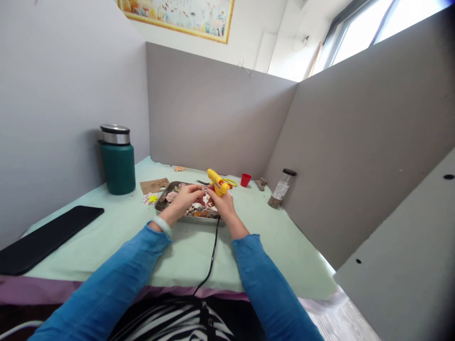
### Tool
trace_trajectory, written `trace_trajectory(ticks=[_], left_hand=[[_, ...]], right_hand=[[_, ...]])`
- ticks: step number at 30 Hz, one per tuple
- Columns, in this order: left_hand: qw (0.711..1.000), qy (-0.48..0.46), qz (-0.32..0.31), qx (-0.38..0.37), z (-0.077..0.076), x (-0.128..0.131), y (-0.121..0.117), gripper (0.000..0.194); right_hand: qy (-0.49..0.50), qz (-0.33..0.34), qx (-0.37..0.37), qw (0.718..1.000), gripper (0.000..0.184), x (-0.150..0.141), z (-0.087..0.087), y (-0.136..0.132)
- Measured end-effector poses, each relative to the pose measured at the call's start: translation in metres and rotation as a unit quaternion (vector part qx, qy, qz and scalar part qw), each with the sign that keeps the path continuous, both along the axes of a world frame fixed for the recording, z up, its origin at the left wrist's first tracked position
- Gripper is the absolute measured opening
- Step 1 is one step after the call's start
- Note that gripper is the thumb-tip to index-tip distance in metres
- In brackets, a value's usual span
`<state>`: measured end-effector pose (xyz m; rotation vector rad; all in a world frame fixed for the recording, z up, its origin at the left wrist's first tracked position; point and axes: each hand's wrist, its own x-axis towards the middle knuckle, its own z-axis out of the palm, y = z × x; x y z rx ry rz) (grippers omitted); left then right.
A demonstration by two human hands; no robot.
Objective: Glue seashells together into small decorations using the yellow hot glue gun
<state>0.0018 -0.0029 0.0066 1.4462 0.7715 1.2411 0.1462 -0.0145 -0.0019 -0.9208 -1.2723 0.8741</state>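
My left hand (185,200), with a pale bangle at its wrist, is closed in a pinch over the tray. Close by on the right, my right hand (223,202) is closed too. Their fingertips meet around something small and pale that I cannot make out. A yellow glue gun (215,180) shows just beyond my right hand, its nozzle toward the back left; I cannot tell whether that hand touches it. Beneath both hands lies a metal tray (204,220) with pinkish round pieces (172,196) and many small brownish pieces (202,214).
A black cord (212,265) runs from the tray to my lap. Left stand a green bottle (118,166) and a black mat (53,237). A brown card (153,185), scissors with yellow handles (231,183), a red cup (245,180) and a leaning jar (282,189) surround the tray. Grey partitions (220,113) enclose the table.
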Motion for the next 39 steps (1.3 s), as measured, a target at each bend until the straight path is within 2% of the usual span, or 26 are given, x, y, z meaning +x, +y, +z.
trace_trajectory(ticks=[6, 13, 19, 25, 31, 35, 39], left_hand=[[1.0, 0.013, -0.024, 0.012, 0.0, -0.001, -0.001, 0.043], [0.999, 0.018, 0.009, 0.031, -0.003, 0.001, 0.002, 0.05], [0.993, 0.024, 0.06, 0.099, -0.012, 0.0, 0.013, 0.039], [0.983, 0.07, 0.041, 0.164, -0.012, 0.0, 0.016, 0.033], [0.974, 0.071, 0.15, 0.151, -0.015, 0.001, 0.02, 0.031], [0.964, 0.134, 0.187, 0.134, -0.012, 0.0, 0.014, 0.028], [0.948, 0.173, 0.21, 0.163, -0.008, 0.0, 0.008, 0.022]], right_hand=[[-0.012, -0.008, -0.004, 1.0, 0.035, 0.0, 0.002, -0.003], [-0.002, 0.008, -0.01, 1.0, 0.037, 0.0, 0.0, 0.0], [0.007, 0.027, -0.014, 1.0, 0.038, 0.001, -0.001, 0.002], [0.013, 0.046, -0.019, 0.999, 0.04, 0.001, -0.001, 0.002], [0.021, 0.053, -0.022, 0.998, 0.037, 0.002, -0.004, 0.006], [0.027, 0.052, -0.021, 0.998, 0.034, 0.003, -0.005, 0.008], [0.032, 0.045, -0.026, 0.998, 0.037, 0.002, -0.005, 0.006]])
